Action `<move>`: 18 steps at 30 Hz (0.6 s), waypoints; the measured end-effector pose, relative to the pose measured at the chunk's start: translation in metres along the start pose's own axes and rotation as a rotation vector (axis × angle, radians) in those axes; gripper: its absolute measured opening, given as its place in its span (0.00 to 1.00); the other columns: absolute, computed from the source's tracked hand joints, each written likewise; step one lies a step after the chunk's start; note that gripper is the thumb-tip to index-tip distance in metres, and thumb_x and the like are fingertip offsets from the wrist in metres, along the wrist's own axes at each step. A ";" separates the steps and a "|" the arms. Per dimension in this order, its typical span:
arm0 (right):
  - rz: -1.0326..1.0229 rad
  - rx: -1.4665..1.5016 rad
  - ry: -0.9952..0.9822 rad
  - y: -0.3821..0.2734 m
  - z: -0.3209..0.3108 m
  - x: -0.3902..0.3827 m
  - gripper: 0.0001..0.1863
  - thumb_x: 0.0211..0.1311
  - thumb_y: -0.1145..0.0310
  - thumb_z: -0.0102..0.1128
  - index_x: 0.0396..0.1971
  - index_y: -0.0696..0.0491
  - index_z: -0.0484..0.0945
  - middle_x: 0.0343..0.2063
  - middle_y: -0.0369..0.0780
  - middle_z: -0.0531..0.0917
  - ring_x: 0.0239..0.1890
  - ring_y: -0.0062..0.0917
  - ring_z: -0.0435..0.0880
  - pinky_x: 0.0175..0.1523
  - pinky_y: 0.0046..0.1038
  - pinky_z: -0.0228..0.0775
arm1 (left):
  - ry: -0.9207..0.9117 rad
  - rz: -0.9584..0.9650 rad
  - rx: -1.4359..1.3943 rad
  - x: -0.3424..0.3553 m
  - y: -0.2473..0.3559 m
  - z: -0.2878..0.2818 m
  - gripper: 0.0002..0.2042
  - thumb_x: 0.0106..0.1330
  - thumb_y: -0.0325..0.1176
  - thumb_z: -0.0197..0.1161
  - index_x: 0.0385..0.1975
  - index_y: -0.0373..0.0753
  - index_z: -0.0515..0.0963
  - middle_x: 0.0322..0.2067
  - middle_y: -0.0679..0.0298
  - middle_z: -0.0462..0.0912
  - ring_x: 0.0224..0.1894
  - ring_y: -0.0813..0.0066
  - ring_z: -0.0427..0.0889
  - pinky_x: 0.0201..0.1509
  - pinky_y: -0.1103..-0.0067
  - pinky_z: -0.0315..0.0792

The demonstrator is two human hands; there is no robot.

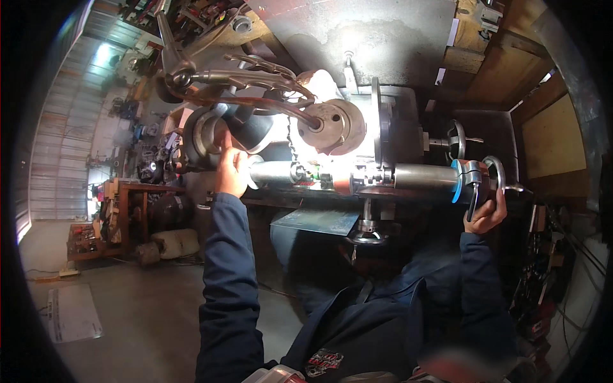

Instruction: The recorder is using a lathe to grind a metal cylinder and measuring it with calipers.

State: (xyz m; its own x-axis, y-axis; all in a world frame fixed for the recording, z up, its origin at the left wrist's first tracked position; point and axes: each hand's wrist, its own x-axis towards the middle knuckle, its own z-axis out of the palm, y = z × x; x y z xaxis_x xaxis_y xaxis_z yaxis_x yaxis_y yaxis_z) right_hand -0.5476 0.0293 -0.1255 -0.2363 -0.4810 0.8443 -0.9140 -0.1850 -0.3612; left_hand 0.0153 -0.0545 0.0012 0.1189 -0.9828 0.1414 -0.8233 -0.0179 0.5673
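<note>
My left hand (pixel 232 171) is at the left end of a bench-mounted machine, its index finger stretched up against a round metal drum (pixel 207 135). Beside that hand lies the left end of a horizontal metal cylinder (pixel 273 173). At the machine's right end, my right hand (pixel 486 214) has its fingers curled on the rim of a handwheel (pixel 496 173). Left of it are a clamp lever (pixel 473 201), a blue ring (pixel 457 181) and a long grey cylinder (pixel 424 177). A copper-coloured collar (pixel 342 179) sits mid-shaft, under bright light.
A lamp arm (pixel 182 76) and a ribbed hose (pixel 255 80) reach over the machine. Behind the shaft stand a round housing (pixel 329 124) and an upright disc (pixel 376 121). A flat plate (pixel 316 220) and a lower handwheel (pixel 369 239) jut toward my body. Left is a wooden shelf (pixel 121 217).
</note>
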 end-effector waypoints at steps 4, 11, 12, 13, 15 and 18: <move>-0.118 0.039 0.148 0.008 0.005 -0.017 0.21 0.68 0.73 0.52 0.58 0.62 0.63 0.52 0.49 0.72 0.51 0.40 0.77 0.58 0.33 0.70 | -0.013 0.007 -0.094 0.000 0.008 0.000 0.03 0.69 0.22 0.52 0.38 0.29 0.70 0.68 0.48 0.61 0.33 0.75 0.78 0.39 0.77 0.76; 0.025 0.126 -0.282 -0.046 -0.029 0.080 0.15 0.72 0.73 0.44 0.54 0.61 0.71 0.47 0.52 0.80 0.47 0.45 0.82 0.52 0.35 0.74 | -0.025 -0.137 -0.191 -0.004 -0.001 0.001 0.08 0.69 0.23 0.52 0.45 0.28 0.71 0.62 0.49 0.69 0.31 0.77 0.77 0.38 0.79 0.75; 0.130 0.192 -0.414 -0.053 -0.033 0.094 0.15 0.73 0.73 0.42 0.54 0.60 0.72 0.47 0.52 0.81 0.47 0.45 0.83 0.51 0.35 0.74 | -0.027 -0.135 -0.192 -0.004 0.001 0.001 0.08 0.69 0.23 0.52 0.45 0.28 0.71 0.62 0.49 0.69 0.31 0.77 0.77 0.38 0.79 0.75; 0.214 0.181 -0.477 -0.057 -0.036 0.104 0.15 0.72 0.72 0.42 0.53 0.58 0.73 0.45 0.50 0.82 0.47 0.44 0.83 0.50 0.34 0.74 | -0.017 -0.082 -0.132 -0.002 0.004 0.001 0.05 0.69 0.23 0.53 0.41 0.29 0.71 0.63 0.48 0.69 0.31 0.76 0.77 0.39 0.78 0.75; 0.238 0.182 -0.533 -0.058 -0.035 0.120 0.14 0.72 0.72 0.43 0.51 0.58 0.74 0.44 0.50 0.82 0.46 0.44 0.83 0.49 0.34 0.74 | -0.004 -0.029 -0.072 -0.001 0.002 0.001 0.03 0.68 0.23 0.54 0.37 0.30 0.71 0.64 0.48 0.68 0.31 0.75 0.77 0.39 0.78 0.75; 0.251 0.172 -0.634 -0.046 -0.021 0.138 0.12 0.70 0.72 0.45 0.46 0.59 0.77 0.39 0.49 0.83 0.43 0.43 0.84 0.46 0.34 0.74 | 0.062 0.048 -0.041 -0.001 -0.006 0.000 0.03 0.67 0.23 0.55 0.31 0.33 0.69 0.66 0.46 0.65 0.32 0.72 0.78 0.41 0.77 0.75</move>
State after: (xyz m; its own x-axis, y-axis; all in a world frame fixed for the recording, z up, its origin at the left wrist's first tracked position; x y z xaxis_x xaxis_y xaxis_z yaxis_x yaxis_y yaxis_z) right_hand -0.5448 -0.0108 0.0165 -0.1479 -0.9242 0.3522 -0.7794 -0.1103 -0.6168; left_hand 0.0200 -0.0531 -0.0017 0.1147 -0.9691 0.2184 -0.8055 0.0380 0.5914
